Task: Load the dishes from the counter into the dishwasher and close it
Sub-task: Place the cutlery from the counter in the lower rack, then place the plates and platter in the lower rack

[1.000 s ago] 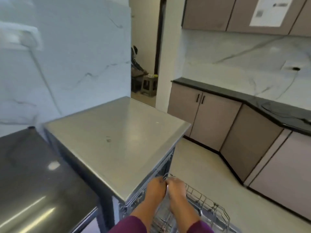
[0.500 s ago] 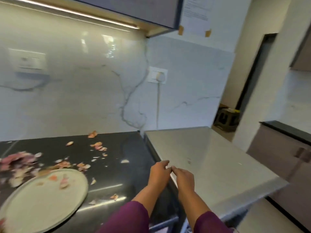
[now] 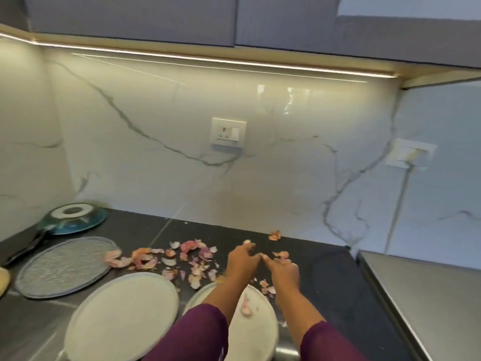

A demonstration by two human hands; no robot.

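Note:
Two pale round plates lie on the dark counter: one at front left, another under my forearms with bits of onion peel on it. A grey textured plate sits further left, and a dark blue pan rests upside down by the wall. My left hand and my right hand hover side by side above the counter, fingertips nearly touching, holding nothing. The dishwasher's steel top shows at the right edge.
Onion peels are scattered over the counter between the plates and the marble backsplash. A wall socket and a second outlet with a cord sit on the wall. Upper cabinets hang overhead. A tan object peeks in at far left.
The view swung left from the dishwasher rack to the counter. My hands left the rack and moved over the counter above the plates and peels.

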